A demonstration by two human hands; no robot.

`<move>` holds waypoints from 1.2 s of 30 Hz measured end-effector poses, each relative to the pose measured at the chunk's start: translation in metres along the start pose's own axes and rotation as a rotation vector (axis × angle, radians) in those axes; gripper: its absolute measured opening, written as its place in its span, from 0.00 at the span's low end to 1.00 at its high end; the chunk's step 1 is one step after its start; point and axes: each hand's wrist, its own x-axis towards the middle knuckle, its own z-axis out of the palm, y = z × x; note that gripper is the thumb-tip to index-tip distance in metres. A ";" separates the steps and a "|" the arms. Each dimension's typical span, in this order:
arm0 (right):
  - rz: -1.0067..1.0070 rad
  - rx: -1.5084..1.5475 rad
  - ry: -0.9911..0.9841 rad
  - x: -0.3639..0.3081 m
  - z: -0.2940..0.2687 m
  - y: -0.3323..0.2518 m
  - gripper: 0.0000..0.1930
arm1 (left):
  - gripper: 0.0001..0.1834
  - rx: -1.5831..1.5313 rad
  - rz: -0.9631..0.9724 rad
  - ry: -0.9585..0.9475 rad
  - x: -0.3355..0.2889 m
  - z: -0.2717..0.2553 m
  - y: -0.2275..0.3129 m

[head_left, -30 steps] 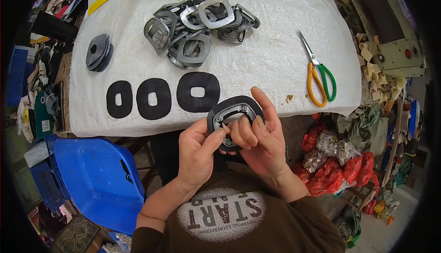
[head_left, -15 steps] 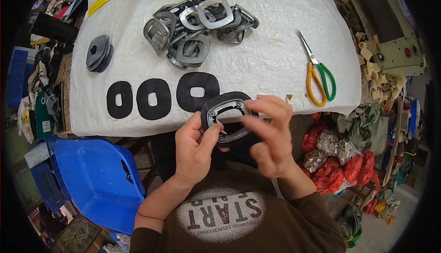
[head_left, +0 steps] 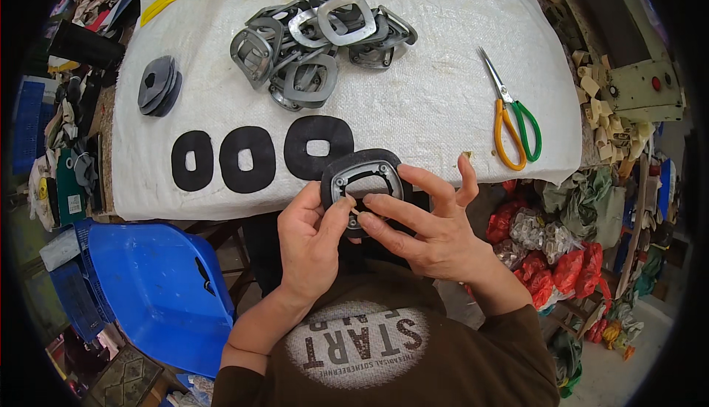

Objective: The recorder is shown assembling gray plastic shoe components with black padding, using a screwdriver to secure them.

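My left hand (head_left: 314,241) grips the left side of a grey metal frame (head_left: 360,169), its thumb at the inner edge. A black pad (head_left: 346,160) surrounds the frame, and small round studs show on the frame's corners. My right hand (head_left: 436,233) is on the same piece from the right, thumb and index finger at the inner lower edge. Another right finger touches the upper right rim, and the little finger is raised. Just beyond the piece lies a black rounded pad with a square hole (head_left: 295,141), partly overlapped by it. Two more such black pads (head_left: 260,145) lie left of that.
A pile of grey metal frames (head_left: 314,82) sits on the white woven cloth (head_left: 428,97). Scissors (head_left: 504,100) with orange and green handles lie right. A stack of dark pads (head_left: 153,93) and a yellow strip (head_left: 159,7) are left. A blue tub (head_left: 151,259) stands lower left.
My right hand has moved left and in, bringing its thumb and index finger to the frame's inner lower edge. My left hand has barely shifted.
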 end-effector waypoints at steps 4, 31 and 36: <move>-0.033 0.125 -0.035 -0.001 0.000 0.008 0.19 | 0.04 -0.009 -0.005 -0.010 0.001 0.000 -0.003; -0.043 -0.027 -0.033 0.005 -0.015 0.016 0.20 | 0.05 0.006 0.071 0.054 0.001 0.002 -0.002; 0.091 0.670 0.081 0.008 -0.006 0.022 0.15 | 0.04 0.055 0.140 0.058 0.005 0.000 -0.001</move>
